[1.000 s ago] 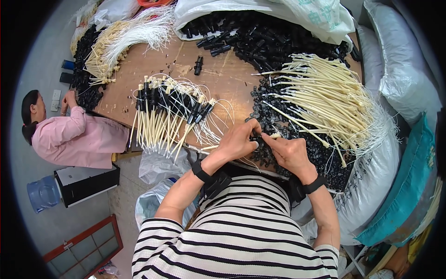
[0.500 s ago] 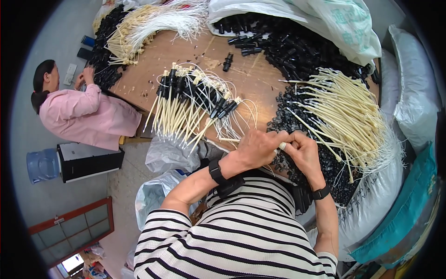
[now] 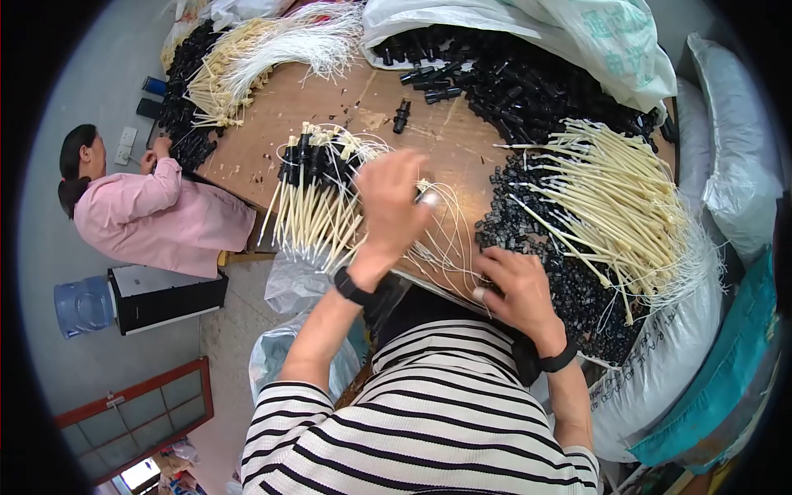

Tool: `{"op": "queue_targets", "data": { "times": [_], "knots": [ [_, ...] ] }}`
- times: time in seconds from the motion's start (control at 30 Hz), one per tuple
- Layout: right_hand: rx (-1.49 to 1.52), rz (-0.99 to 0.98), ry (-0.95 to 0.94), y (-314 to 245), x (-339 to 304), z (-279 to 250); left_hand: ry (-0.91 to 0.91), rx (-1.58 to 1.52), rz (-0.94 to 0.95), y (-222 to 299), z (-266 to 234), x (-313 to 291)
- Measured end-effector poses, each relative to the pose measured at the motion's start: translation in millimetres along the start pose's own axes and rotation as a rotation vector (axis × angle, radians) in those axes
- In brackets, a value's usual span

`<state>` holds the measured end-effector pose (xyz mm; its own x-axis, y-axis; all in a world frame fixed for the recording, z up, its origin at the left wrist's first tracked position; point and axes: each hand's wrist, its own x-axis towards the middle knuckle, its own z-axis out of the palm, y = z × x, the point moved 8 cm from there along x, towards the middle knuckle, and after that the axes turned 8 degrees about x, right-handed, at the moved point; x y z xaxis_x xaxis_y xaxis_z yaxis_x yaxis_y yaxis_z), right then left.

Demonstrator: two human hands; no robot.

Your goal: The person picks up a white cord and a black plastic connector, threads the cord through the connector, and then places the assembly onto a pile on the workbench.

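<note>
Blurred by motion, my left hand (image 3: 389, 202) is over the right side of a bundle of cream tubes (image 3: 318, 216) with black cylindrical connectors (image 3: 304, 161) at their upper ends. Its fingers are smeared, and what they hold, if anything, is hidden. Thin white cords (image 3: 450, 227) loop out beside it across the table. My right hand (image 3: 520, 297) is at the left edge of a heap of small black pieces (image 3: 569, 301), near the table's front edge. Its thumb, with a pale cover on the tip, stands apart from the bent fingers, and nothing shows between them.
Loose cream tubes with white cords (image 3: 610, 206) lie on the black pieces at right. Behind them, black connectors (image 3: 528, 91) spill from a white sack (image 3: 594, 41). One connector (image 3: 402, 116) lies alone mid-table. A person in pink (image 3: 157, 206) works at far left. Full sacks (image 3: 734, 148) stand at right.
My hands were together at the table's front edge and have parted. My left hand moved left and away, over the tube bundle; the right dropped slightly nearer to me.
</note>
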<state>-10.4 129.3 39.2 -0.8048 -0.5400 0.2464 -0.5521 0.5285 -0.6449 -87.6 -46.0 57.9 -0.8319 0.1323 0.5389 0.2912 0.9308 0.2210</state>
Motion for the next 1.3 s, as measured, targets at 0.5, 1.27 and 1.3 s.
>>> {"op": "queue_targets", "data": {
  "times": [0.5, 1.27, 1.3],
  "knots": [
    [-0.265, 0.362, 0.384, 78, -50, -91, -0.456, -0.317, -0.254, 17, 138, 57],
    [-0.481, 0.474, 0.301, 59, -41, -83, -0.301, -0.447, 0.549, 125, 36, -4],
    [-0.453, 0.405, 0.278, 51, -29, -74, -0.362, -0.359, 0.622, 147, 27, -9]
  ]
}}
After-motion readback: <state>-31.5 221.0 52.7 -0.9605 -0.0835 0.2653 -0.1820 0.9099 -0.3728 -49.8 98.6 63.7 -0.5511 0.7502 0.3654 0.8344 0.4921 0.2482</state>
